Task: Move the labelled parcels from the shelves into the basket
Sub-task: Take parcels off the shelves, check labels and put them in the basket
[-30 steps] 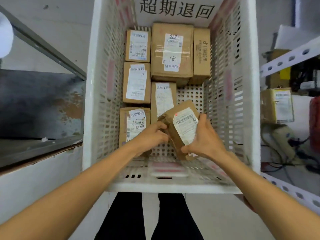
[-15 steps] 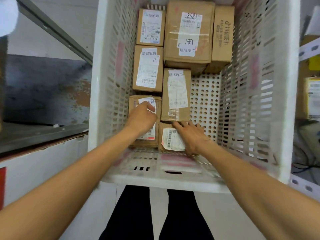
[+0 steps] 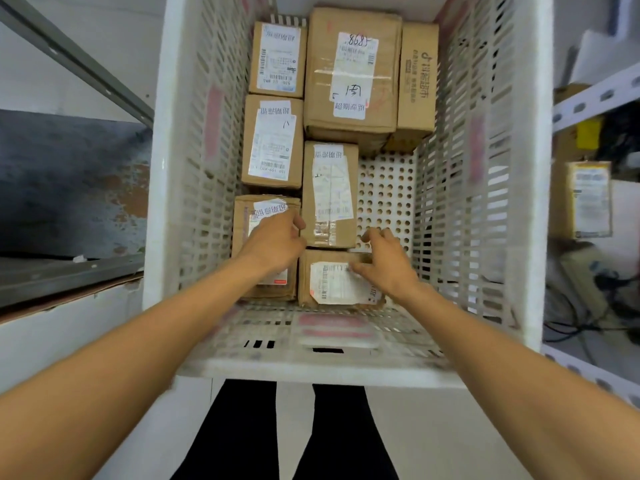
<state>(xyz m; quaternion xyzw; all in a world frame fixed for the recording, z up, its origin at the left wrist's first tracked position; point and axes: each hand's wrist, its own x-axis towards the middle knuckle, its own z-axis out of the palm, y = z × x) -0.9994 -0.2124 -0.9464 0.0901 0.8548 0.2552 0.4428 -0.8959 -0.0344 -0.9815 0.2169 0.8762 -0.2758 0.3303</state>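
A white slatted basket [image 3: 311,370] stands in front of me with several labelled cardboard parcels lying flat in it. A small parcel [image 3: 332,284] with a white barcode label lies at the near middle of the basket floor. My right hand [image 3: 388,261] touches its far right corner, fingers apart and holding nothing. My left hand [image 3: 277,242] rests with loosely bent fingers on top of the near-left parcel [image 3: 242,233], covering most of its label. A bare patch of perforated floor [image 3: 384,192] shows at the right of the basket.
At the right, a white metal shelf rail [image 3: 595,95] crosses above another labelled parcel [image 3: 588,199] and some cables [image 3: 606,299]. A dark, worn metal surface [image 3: 69,188] lies to the left. My legs [image 3: 242,427] stand below the basket's near edge.
Both hands lowered the tilted small parcel and laid it flat at the basket's near middle. My right hand has since slid to its right corner; my left hand went onto the near-left parcel.
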